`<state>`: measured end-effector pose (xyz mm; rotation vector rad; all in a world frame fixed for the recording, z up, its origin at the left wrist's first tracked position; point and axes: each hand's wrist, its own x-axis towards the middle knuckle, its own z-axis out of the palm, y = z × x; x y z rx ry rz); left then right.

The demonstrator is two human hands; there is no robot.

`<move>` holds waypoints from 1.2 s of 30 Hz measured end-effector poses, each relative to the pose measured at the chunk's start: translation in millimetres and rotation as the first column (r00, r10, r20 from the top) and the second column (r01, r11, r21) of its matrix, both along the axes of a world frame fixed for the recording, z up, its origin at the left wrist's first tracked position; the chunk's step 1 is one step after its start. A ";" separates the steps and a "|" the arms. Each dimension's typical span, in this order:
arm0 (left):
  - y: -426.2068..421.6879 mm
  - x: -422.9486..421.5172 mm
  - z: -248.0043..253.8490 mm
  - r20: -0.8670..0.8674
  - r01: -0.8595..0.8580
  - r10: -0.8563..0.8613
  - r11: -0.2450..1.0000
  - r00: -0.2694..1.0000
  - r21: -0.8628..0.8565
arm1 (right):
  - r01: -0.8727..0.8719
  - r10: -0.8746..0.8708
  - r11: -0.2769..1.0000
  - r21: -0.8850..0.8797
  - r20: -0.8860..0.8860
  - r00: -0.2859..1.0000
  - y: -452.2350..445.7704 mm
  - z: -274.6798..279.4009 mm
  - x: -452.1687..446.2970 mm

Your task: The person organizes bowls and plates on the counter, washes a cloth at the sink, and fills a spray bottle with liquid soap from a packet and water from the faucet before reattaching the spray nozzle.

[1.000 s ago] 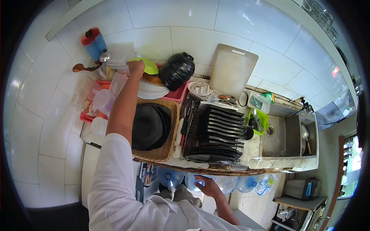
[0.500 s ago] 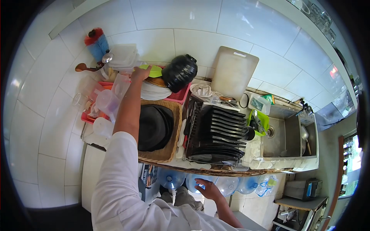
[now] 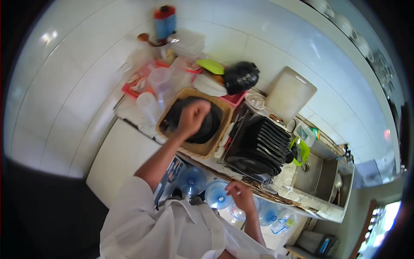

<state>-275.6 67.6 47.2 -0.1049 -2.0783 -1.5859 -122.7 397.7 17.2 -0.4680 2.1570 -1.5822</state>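
My left hand [image 3: 195,117], blurred by motion, is over a wicker basket [image 3: 211,146] of black plates [image 3: 207,131]. Its fingers look curled in, and nothing shows in them. Behind it, a lime-green bowl [image 3: 210,66] rests tilted on top of stacked white plates [image 3: 209,85]. A shiny black pot or bowl stack [image 3: 241,77] leans beside the green bowl. My right hand [image 3: 242,196] hovers before the counter's front edge, above the water bottles, empty with loosely bent fingers apart.
A rack of black plates [image 3: 265,142] stands right of the basket, before a white cutting board [image 3: 291,94]. Further right are a green utensil holder [image 3: 304,151] and a steel sink [image 3: 317,166]. Clear plastic jugs [image 3: 160,80] crowd the left. Water bottles [image 3: 192,180] stand below the counter.
My left hand has let go of the green bowl and drawn back over the basket; the bowl stays on the stack. The view has tilted and shifted. My right hand remains low and empty.
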 end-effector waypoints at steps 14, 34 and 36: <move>-37.9 432.1 -158.6 0.765 0.014 0.452 0.857 0.459 -0.516 | -0.582 -0.300 0.761 -0.286 -0.951 0.075 -56.6 319.9 28.2; -3.6 610.2 -219.4 0.719 0.003 0.147 0.979 0.680 -0.202 | -0.386 -0.338 0.843 -0.376 -0.927 0.165 -44.4 299.1 318.6; -2.2 621.8 -232.7 0.736 0.007 0.093 0.991 0.670 -0.131 | -0.308 -0.368 0.870 -0.384 -0.923 0.111 -30.8 303.5 346.6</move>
